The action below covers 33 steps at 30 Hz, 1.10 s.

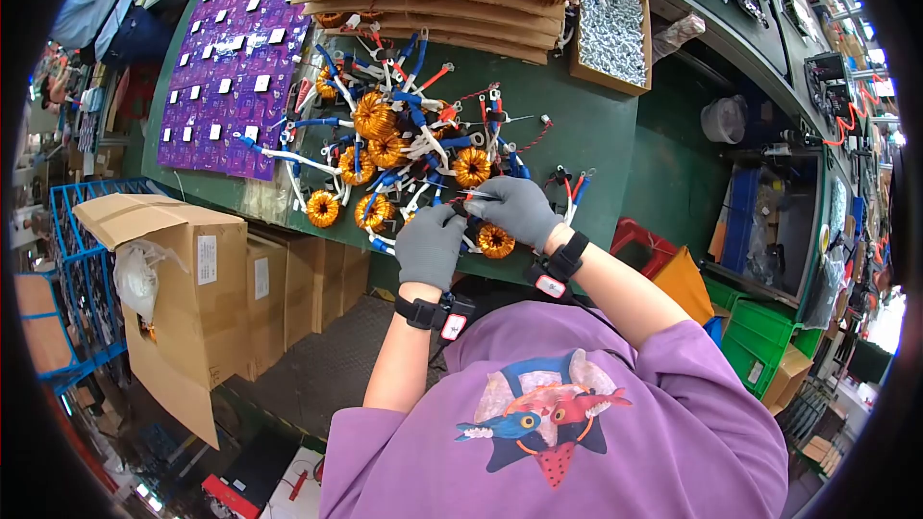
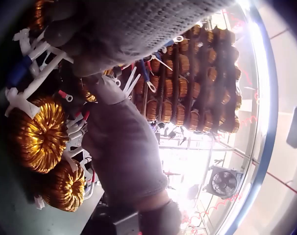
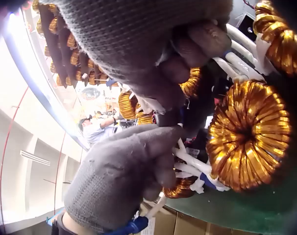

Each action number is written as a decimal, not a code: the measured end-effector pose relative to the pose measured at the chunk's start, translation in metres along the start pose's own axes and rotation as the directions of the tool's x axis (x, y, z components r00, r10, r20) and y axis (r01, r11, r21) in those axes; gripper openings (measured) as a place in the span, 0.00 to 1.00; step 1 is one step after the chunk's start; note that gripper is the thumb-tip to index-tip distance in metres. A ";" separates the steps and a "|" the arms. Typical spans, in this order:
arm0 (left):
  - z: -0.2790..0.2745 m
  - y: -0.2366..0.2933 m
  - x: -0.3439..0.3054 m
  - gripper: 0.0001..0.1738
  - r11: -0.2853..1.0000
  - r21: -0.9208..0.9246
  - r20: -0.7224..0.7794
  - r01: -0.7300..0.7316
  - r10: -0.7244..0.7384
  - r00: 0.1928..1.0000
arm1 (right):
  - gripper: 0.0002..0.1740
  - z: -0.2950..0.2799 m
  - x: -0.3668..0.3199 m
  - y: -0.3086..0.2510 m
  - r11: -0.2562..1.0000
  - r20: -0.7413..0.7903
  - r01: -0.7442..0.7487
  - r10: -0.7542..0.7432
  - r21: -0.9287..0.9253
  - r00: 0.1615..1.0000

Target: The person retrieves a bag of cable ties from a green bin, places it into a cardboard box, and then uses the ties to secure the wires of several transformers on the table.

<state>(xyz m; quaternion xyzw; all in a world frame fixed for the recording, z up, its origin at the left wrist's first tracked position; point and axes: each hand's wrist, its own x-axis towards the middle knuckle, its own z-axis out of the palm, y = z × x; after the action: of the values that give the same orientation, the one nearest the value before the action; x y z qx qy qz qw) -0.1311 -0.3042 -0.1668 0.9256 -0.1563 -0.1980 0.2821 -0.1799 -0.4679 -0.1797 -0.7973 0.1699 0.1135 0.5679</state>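
Note:
Both gloved hands meet over the near side of a heap of copper-wound toroid coils [image 1: 375,117] with white and blue sleeved leads. My left hand [image 1: 430,245] has its fingers curled at a lead among the wires. Close to its fingertips, my right hand [image 1: 519,210] pinches something thin and pale; I cannot tell what it is. A coil [image 1: 495,240] lies just under the right hand. In the right wrist view, a large coil [image 3: 249,136] with white leads [image 3: 190,159] sits beside the fingers. The fingertips mostly hide the spot between the hands.
Cardboard layers of coils [image 1: 433,0] are stacked at the back of the green table [image 1: 586,149]. Purple circuit boards [image 1: 226,67] cover its left side. A box of small silver parts [image 1: 611,38] stands at the back right. Cardboard cartons [image 1: 192,279] stand at the left.

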 end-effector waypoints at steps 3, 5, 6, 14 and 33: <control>0.007 0.000 -0.002 0.10 0.999 0.034 -0.109 -0.024 0.028 0.994 | 0.20 0.006 -0.004 -0.010 0.993 -0.058 -0.036 0.029 -0.116 0.998; 0.008 0.002 -0.003 0.10 0.996 0.072 -0.128 -0.061 0.070 0.989 | 0.21 0.011 -0.002 -0.007 0.993 -0.097 -0.044 0.033 -0.108 0.995; 0.008 0.003 -0.003 0.10 0.989 0.111 -0.148 -0.097 0.113 0.983 | 0.21 0.011 -0.002 -0.007 0.993 -0.095 -0.043 0.033 -0.108 0.995; 0.006 -0.011 -0.020 0.07 0.911 -0.389 -0.006 -0.136 0.145 0.989 | 0.13 0.011 0.004 -0.007 0.971 -0.030 -0.189 0.196 0.147 0.980; -0.008 -0.007 0.006 0.08 0.742 -0.591 0.283 0.316 -0.176 0.943 | 0.11 -0.004 0.005 -0.006 0.741 0.171 -0.292 0.237 0.605 0.956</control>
<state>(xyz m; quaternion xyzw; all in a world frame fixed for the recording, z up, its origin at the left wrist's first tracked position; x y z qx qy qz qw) -0.1212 -0.2975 -0.1662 0.7644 0.0143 -0.3701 0.5277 -0.1734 -0.4708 -0.1754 -0.5266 0.2853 0.1633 0.7840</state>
